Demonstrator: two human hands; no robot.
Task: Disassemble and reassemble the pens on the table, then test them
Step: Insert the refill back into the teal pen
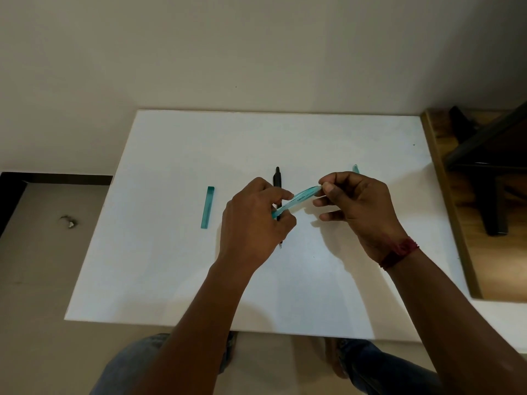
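Observation:
A translucent teal pen barrel (pixel 301 197) hangs slantwise above the white table (pixel 171 266), held at both ends. My left hand (pixel 255 218) grips its lower left end. My right hand (pixel 356 206) pinches its upper right end between thumb and forefinger. A black pen (pixel 277 179) lies on the table behind my left hand, its tip (pixel 280 245) showing below the hand. A teal cap (pixel 207 207) lies flat to the left. Another small teal piece (pixel 355 168) peeks out behind my right hand.
The table's far edge meets a plain wall. A wooden floor with dark furniture legs (pixel 490 178) lies to the right. The floor on the left carries a small stain (pixel 69 221). My knees in jeans show below the table's near edge.

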